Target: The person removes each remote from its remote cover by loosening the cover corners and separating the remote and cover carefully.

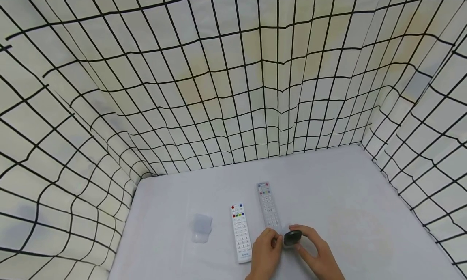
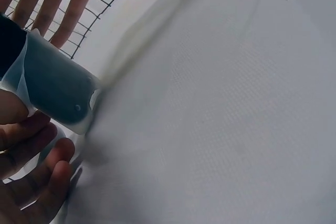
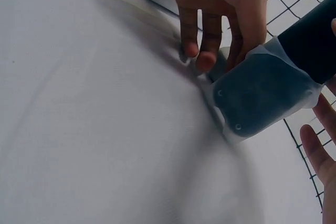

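Between my hands a black remote control [image 1: 292, 237] stands on end, its lower part inside a translucent silicone cover [image 2: 60, 85]. The cover's closed end meets the white cloth in both wrist views. My right hand [image 1: 321, 253] holds the remote's bare upper part between thumb and forefinger, other fingers spread. My left hand [image 1: 265, 251] pinches the cover near its rim, thumb on the edge. A grey remote control in a clear cover [image 1: 269, 207] lies just beyond my hands. To the left of my left hand lies a white remote control [image 1: 241, 233] with coloured buttons.
A crumpled clear cover [image 1: 202, 228] lies farther left on the white-clothed table [image 1: 160, 223]. White curtains [image 1: 240, 109] with a black grid rise behind the table and along both sides.
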Motion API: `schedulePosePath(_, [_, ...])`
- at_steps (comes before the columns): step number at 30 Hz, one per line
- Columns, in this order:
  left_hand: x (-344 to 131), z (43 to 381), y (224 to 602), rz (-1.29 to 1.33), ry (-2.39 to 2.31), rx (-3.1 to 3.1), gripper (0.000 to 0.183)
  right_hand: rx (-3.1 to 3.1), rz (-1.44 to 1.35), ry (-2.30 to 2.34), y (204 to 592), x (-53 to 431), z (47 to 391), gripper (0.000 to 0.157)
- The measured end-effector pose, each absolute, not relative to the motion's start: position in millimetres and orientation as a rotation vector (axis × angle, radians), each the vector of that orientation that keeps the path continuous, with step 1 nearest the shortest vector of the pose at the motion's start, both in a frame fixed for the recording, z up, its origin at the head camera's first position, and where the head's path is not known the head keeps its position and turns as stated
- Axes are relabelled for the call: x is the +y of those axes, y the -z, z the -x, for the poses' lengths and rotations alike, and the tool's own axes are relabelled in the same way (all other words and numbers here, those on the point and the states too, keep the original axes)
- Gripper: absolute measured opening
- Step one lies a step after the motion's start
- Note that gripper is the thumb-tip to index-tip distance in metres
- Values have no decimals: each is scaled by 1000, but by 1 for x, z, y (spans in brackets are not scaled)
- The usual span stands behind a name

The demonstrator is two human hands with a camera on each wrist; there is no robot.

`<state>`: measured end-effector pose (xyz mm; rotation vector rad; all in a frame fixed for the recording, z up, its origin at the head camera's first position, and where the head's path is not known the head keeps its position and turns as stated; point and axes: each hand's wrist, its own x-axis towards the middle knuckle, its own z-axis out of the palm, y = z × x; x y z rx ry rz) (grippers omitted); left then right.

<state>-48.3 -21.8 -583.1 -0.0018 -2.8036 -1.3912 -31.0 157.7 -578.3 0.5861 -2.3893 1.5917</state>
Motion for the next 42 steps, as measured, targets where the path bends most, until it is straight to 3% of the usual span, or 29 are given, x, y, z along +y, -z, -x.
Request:
schedulePosePath(6, [-31, 47, 583, 76, 1665, -2786, 12, -2491, -382, -1526, 571, 156, 28, 40])
schedulePosePath(10, [-38, 45, 584, 184, 1929, -2752, 22, -2482, -113, -1661, 561, 155, 27, 32])
schedulePosePath(17, [-39, 41, 585, 492, 2043, -2799, 30, -2308, 376, -2090, 543, 158, 33, 46])
schedulePosePath(31, [-40, 34, 576, 727, 1808, -2598, 26, -2115, 362, -2354, 538, 164, 42, 49])
schedulePosePath(42, [-34, 27, 570, 714, 1952, -2524, 35, -2039, 607, -2440, 536, 163, 53, 68])
